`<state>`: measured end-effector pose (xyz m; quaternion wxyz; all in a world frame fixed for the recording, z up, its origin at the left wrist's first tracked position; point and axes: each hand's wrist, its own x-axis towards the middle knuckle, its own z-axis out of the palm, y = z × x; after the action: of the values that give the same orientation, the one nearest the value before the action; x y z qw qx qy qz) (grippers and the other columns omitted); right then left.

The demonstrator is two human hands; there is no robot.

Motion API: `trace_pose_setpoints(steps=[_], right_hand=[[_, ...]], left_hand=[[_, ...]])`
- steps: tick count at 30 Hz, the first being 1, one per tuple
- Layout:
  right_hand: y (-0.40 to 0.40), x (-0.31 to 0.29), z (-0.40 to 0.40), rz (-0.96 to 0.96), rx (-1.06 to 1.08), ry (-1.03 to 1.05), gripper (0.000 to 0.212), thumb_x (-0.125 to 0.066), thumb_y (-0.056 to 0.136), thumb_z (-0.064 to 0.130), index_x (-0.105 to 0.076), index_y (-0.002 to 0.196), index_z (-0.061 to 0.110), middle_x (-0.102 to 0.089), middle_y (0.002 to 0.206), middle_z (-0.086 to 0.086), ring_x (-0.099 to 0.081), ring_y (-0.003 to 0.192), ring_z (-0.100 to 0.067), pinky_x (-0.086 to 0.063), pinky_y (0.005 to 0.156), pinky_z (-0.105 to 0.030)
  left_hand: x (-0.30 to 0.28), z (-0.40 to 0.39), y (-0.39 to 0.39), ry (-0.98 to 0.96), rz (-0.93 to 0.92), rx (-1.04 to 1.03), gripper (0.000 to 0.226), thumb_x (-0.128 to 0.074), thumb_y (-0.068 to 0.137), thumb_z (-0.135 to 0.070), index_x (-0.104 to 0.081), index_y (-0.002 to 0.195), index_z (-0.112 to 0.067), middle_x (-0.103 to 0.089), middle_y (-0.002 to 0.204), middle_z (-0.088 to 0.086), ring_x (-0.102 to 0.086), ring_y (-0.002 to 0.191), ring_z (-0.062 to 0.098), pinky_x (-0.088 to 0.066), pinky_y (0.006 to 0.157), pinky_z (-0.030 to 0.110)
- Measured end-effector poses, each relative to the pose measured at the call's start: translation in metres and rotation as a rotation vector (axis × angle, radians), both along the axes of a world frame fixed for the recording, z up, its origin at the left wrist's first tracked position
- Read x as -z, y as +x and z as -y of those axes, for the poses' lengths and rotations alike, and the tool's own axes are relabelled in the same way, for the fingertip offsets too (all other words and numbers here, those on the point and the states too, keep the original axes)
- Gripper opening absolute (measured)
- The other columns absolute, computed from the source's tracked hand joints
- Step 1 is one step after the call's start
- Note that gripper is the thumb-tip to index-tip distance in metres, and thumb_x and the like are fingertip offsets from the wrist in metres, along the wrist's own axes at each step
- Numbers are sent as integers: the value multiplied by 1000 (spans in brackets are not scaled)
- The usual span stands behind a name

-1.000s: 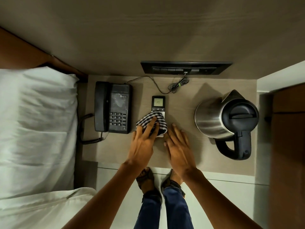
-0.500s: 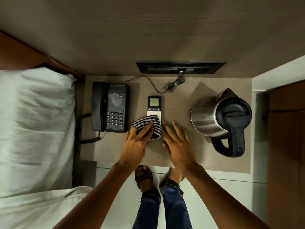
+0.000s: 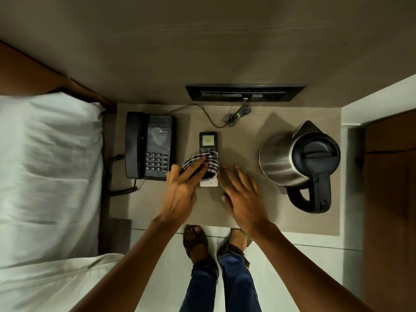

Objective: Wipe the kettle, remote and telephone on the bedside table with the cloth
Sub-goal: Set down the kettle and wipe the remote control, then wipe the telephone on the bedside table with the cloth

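Note:
A slim remote (image 3: 208, 143) with a lit screen lies in the middle of the bedside table (image 3: 258, 212). A black-and-white striped cloth (image 3: 208, 164) covers the remote's middle, and my left hand (image 3: 183, 190) presses on it with its fingers. The remote's white lower end shows below the cloth. My right hand (image 3: 244, 194) rests flat on the table just right of the remote, fingers spread, holding nothing. A black telephone (image 3: 149, 145) sits at the left. A steel kettle (image 3: 299, 161) with a black lid and handle stands at the right.
A black switch panel (image 3: 245, 92) is on the wall behind, with a thin cable (image 3: 234, 117) coiled on the table below it. A bed with white pillow (image 3: 47, 176) lies left. A brown panel (image 3: 391, 199) stands right. My sandalled feet show below the table's front edge.
My left hand has slid the cloth a little up the remote, so its white lower end is uncovered. My right hand stays flat beside the remote.

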<state>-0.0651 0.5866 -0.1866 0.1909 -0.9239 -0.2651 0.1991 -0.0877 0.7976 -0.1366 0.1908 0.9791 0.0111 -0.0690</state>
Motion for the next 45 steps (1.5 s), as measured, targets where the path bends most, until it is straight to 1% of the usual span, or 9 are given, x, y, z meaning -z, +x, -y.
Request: trace_pose_setpoints(steps=[5, 11, 16, 22, 27, 31, 39, 42, 45], right_hand=[[2, -3, 1, 10, -9, 8, 72, -78, 98, 25, -45, 163, 21, -38, 172, -8, -25, 163, -37, -31, 126, -66], [5, -7, 4, -64, -51, -15, 71, -68, 104, 27, -35, 167, 31, -14, 180, 0, -8, 167, -31, -24, 129, -63], [7, -11, 3, -72, -61, -60, 65, -67, 105, 29, -40, 164, 32, -12, 180, 1, -7, 167, -31, -26, 129, -62], [7, -12, 2, -86, -61, -87, 80, -62, 107, 34, -13, 170, 40, -5, 181, 3, 1, 168, -29, -20, 131, -61], [4, -10, 0, -73, -66, -136, 82, -58, 109, 37, -4, 171, 39, -1, 181, 4, 3, 168, -29, -21, 131, -60], [1, -8, -3, -53, -65, -165, 83, -59, 108, 40, -6, 172, 34, -3, 181, 0, -5, 167, -33, -23, 129, -63], [0, -9, -9, -67, -61, -213, 87, -59, 108, 43, 0, 172, 34, 4, 181, -2, -2, 167, -35, -23, 129, -65], [1, -13, -9, -57, -61, -208, 85, -62, 105, 44, -10, 172, 32, -5, 181, -3, -7, 166, -36, -26, 127, -66], [4, -18, -10, -75, -86, -238, 83, -60, 106, 44, -11, 171, 32, -5, 181, -3, -5, 166, -37, -25, 127, -67]], left_hand=[[7, 4, 19, 113, -148, 140, 68, -65, 87, 2, -53, 147, -28, -43, 161, -7, -45, 119, 31, -47, 96, 44], [9, -12, -14, 63, -136, 132, 65, -70, 84, 0, -59, 142, -26, -51, 155, -6, -39, 126, 27, -47, 104, 49], [17, -16, -32, 96, -93, 199, 72, -80, 74, -1, -62, 138, -26, -55, 152, -4, -39, 127, 29, -51, 102, 53], [14, -14, -48, 127, -96, 300, 72, -93, 61, -13, -70, 127, -29, -65, 141, -5, -40, 128, 29, -55, 95, 54], [0, -13, -45, -154, -28, -9, 52, -64, 89, -2, -60, 134, -28, -64, 138, -3, -44, 112, 24, -53, 86, 47], [-10, -11, 6, -172, 46, -246, 50, -49, 95, -4, -57, 141, -24, -61, 141, 1, -47, 102, 26, -48, 81, 42], [2, -10, 55, 88, -117, 44, 55, -69, 89, -6, -61, 140, -25, -55, 151, -5, -46, 128, 33, -39, 104, 45], [-7, -14, 29, -42, -212, -45, 49, -51, 92, -15, -61, 138, -25, -59, 145, -2, -43, 125, 28, -39, 106, 44], [-23, -18, 3, -300, -347, -230, 50, -52, 92, 1, -65, 132, -26, -61, 135, 0, -41, 118, 23, -42, 102, 40]])
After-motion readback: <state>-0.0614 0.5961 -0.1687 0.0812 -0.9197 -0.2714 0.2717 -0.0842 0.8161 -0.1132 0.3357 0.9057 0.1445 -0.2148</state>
